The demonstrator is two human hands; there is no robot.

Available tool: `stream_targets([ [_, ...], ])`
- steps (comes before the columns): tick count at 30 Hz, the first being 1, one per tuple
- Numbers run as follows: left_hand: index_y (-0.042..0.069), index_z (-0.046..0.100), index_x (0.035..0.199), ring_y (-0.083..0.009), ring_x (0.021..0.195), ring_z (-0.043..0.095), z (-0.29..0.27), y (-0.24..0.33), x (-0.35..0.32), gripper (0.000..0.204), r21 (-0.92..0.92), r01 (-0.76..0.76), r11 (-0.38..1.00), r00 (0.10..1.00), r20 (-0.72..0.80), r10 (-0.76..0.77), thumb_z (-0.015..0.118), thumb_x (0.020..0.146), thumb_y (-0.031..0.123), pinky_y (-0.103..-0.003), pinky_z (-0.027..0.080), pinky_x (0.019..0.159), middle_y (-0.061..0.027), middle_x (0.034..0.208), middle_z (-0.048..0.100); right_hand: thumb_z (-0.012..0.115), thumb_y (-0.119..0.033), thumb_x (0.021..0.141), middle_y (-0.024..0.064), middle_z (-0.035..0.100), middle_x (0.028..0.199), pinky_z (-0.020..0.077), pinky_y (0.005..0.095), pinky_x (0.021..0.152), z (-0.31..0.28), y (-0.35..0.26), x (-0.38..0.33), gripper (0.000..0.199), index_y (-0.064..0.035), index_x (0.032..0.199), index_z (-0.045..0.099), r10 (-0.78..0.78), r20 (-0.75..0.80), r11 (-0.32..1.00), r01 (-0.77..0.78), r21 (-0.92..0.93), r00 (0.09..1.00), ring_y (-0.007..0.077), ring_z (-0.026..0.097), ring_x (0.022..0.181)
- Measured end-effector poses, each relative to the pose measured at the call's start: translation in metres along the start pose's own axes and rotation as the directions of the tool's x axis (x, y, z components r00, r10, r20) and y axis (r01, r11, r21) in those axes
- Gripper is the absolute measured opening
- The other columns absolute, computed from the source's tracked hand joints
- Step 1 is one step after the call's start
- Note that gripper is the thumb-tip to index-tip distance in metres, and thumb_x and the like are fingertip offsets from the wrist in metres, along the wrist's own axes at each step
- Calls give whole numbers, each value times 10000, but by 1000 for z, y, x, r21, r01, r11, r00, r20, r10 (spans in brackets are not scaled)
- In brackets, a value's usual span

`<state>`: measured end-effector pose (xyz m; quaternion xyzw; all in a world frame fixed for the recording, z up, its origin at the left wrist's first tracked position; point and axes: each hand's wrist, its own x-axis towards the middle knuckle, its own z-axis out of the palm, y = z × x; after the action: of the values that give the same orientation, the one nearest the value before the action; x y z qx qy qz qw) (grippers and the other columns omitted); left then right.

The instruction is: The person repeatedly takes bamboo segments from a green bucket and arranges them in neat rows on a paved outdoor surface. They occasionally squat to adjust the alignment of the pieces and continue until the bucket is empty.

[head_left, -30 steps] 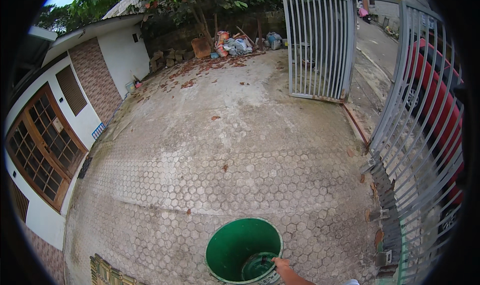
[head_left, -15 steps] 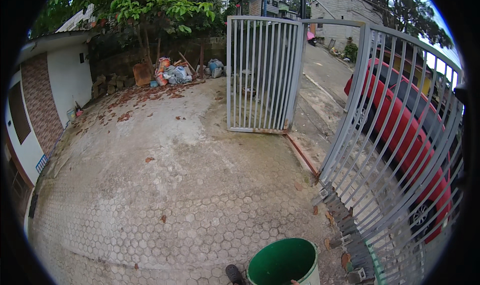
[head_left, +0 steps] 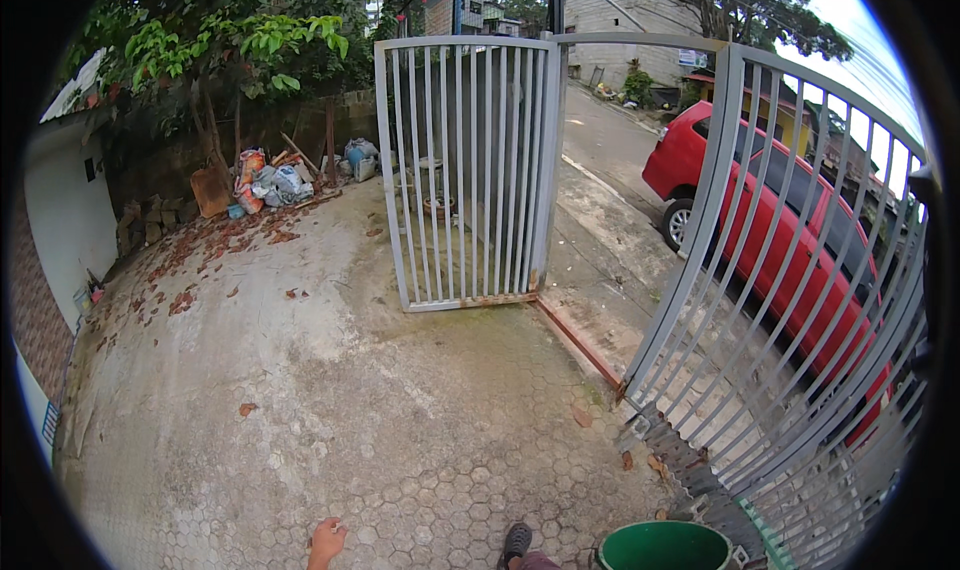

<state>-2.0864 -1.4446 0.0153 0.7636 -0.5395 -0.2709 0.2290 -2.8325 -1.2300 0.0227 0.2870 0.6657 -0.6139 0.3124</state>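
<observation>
My left hand (head_left: 327,540) shows at the lower edge, over the paving. Its fingers look loosely bent, and I see nothing held in them. My right hand is out of the picture. A large round green tub (head_left: 665,548) stands at the bottom right, cut off by the lower edge. My foot in a dark clog (head_left: 517,542) is on the paving between hand and tub.
A grey barred gate (head_left: 465,180) stands swung inward ahead, with a rusty ground rail (head_left: 580,345) beside the opening. Barred fence panels (head_left: 780,300) run along the right, a red car (head_left: 790,240) beyond. Dry leaves and filled sacks (head_left: 280,185) lie far left.
The view has moved forward and turned right; the gate looks nearer. My left hand has come into view. The tub sits lower and farther right, and the fingertip seen at it has gone.
</observation>
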Motion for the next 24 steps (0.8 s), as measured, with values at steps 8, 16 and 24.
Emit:
stream_targets([
  [8,57,690,1202,-292,1087,663,56,111,165,450,277,401,873,744,457,-487,720,831,311,-379,502,960,-161,1105,712,664,-387,895,109,547,1307,505,456,888,236,-70,21,532,-112,1329,530,19,-42,996,-16,91,999,322,504,1212],
  [16,66,683,1218,-270,1064,671,87,180,340,411,230,453,861,721,474,-506,698,873,289,-412,509,934,-154,1098,714,637,-423,906,123,507,1394,502,465,913,385,-118,58,591,-113,1386,485,4,-108,983,16,184,994,347,469,1293],
  [24,76,675,1235,-247,1041,680,117,248,562,373,544,-604,583,581,801,-145,677,915,267,-445,515,908,-147,1091,717,532,-579,896,79,447,1523,465,512,939,408,-83,93,663,-204,1440,474,46,-223,895,59,442,974,344,410,1397],
])
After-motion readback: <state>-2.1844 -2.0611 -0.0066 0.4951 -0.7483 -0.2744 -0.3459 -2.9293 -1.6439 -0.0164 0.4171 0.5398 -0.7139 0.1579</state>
